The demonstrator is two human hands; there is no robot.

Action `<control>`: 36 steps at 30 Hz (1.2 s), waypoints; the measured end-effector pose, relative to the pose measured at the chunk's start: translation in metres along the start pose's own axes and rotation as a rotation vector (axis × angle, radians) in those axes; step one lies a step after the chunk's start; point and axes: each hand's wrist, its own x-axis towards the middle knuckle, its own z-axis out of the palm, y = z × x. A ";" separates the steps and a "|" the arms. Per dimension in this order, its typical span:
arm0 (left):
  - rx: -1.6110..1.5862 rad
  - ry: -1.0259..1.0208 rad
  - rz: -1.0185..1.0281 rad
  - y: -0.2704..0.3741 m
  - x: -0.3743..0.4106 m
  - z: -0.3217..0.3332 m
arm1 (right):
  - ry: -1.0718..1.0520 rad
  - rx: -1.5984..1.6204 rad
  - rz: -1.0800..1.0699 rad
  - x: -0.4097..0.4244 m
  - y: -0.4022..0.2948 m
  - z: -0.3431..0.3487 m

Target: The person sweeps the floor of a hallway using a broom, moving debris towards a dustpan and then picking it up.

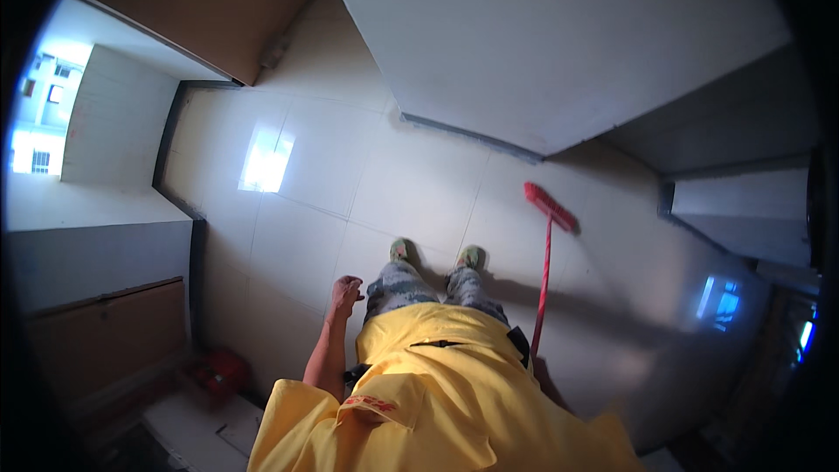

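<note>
My left hand hangs beside my left thigh, its fingers loosely curled with a gap to the thumb and nothing seen in it. On the other side, my right hand is in shadow at my hip, largely hidden by the yellow shirt, and grips the upper end of the handle of a red broom. The broom's handle slants away from me. Its red bristled head is at the floor, ahead and to the right of my shoes.
Pale tiled floor lies around my feet. A white wall block with a dark base strip juts in ahead. Brown panels stand at the upper left, with a window at far left. A red object lies at the lower left near white boards.
</note>
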 end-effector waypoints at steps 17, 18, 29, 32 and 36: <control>1.781 -0.453 0.671 -0.058 0.144 -0.068 | -0.252 -0.430 -0.095 -0.027 -0.279 0.024; 1.786 -0.570 0.519 -0.039 0.149 -0.061 | -0.292 -0.448 -0.135 -0.017 -0.305 0.037; 0.668 -0.134 1.024 0.025 0.201 -0.036 | -0.438 -0.886 -0.649 -0.037 -0.560 0.210; 0.510 -0.005 0.788 0.015 0.195 -0.034 | -0.221 -1.143 -0.847 -0.041 -0.559 0.222; 0.541 -0.079 0.621 0.022 0.153 -0.049 | -0.124 -1.118 -0.860 -0.070 -0.558 0.222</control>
